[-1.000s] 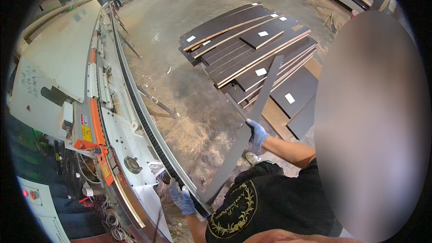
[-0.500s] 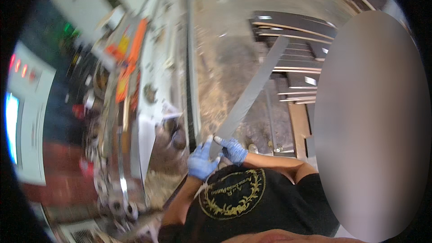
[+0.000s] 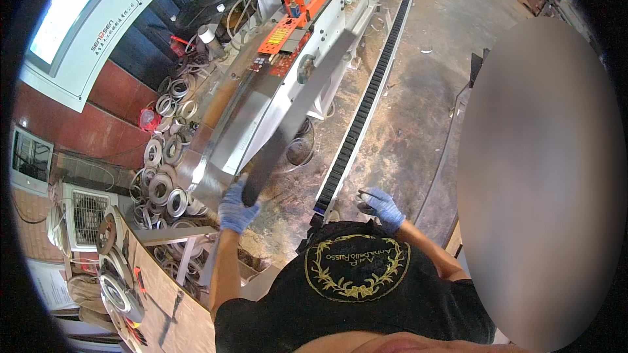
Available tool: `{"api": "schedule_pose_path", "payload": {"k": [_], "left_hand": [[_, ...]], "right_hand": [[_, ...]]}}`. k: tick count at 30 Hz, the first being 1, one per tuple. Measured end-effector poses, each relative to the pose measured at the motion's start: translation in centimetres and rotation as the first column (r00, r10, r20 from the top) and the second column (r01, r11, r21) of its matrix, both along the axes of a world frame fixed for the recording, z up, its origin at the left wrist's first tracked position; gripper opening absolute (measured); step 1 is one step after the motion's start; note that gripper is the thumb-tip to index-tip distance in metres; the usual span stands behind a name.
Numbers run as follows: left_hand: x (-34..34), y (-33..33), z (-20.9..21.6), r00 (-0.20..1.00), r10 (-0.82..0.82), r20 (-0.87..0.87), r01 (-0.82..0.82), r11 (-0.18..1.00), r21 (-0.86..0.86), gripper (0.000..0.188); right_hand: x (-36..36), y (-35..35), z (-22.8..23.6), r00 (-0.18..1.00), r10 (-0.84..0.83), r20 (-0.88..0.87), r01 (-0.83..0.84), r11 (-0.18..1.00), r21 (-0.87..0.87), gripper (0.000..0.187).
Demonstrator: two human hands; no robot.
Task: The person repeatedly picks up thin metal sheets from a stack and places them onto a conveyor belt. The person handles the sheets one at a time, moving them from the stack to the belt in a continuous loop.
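My left hand, in a blue knit glove, grips the near end of a long narrow dark-grey board. The board slants up and away to the right, its far end in front of the machine with the orange guard. A bare metal table surface belongs to that machine and lies left of the board. My right hand, gloved alike, is off the board, near the close end of a black roller track. Its fingers are bent but apart, with dark fingertips, and I see nothing held in them.
Many rolls of edge tape lie heaped on the floor at left. A white control cabinet with a lit screen stands far left. The wooden bench at lower left bears rolls and tools. A blurred oval hides the right side.
My view and body have turned left toward the machine. The board has swung left with my left hand, and my right hand has let go of it and moved right.
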State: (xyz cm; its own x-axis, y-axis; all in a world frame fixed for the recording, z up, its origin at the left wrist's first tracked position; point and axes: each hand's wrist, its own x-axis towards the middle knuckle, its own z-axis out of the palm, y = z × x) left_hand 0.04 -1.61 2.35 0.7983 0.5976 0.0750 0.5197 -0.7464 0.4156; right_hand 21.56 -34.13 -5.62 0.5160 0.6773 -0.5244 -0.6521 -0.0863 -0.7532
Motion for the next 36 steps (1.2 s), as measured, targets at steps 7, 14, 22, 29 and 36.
{"api": "schedule_pose_path", "payload": {"k": [7,14,22,29,36], "left_hand": [[-3.5,7.8,0.1,0.99,0.099,-0.099,-0.103,0.994,-0.041,0.07],[-1.6,13.2,-5.2,0.979,0.204,-0.015,-0.184,0.914,0.362,0.068],[4.4,12.5,-4.6,0.779,0.623,-0.071,-0.491,0.676,0.549,0.049],[7.2,13.8,-5.1,0.758,0.645,-0.101,-0.518,0.688,0.509,0.049],[8.6,13.4,-4.5,0.764,0.638,-0.097,-0.506,0.686,0.523,0.043]], "right_hand": [[-0.4,0.0,0.4,0.998,0.01,-0.058,-0.014,0.998,-0.068,0.039],[-0.4,0.2,1.3,0.997,-0.046,-0.058,0.042,0.997,-0.069,0.033],[-0.4,-0.6,0.4,0.98,-0.168,-0.109,0.158,0.983,-0.093,0.024],[-0.2,0.1,0.8,0.988,-0.117,-0.101,0.099,0.981,-0.164,0.028],[0.2,0.2,0.7,0.997,-0.061,-0.055,0.052,0.985,-0.163,0.035]]}}
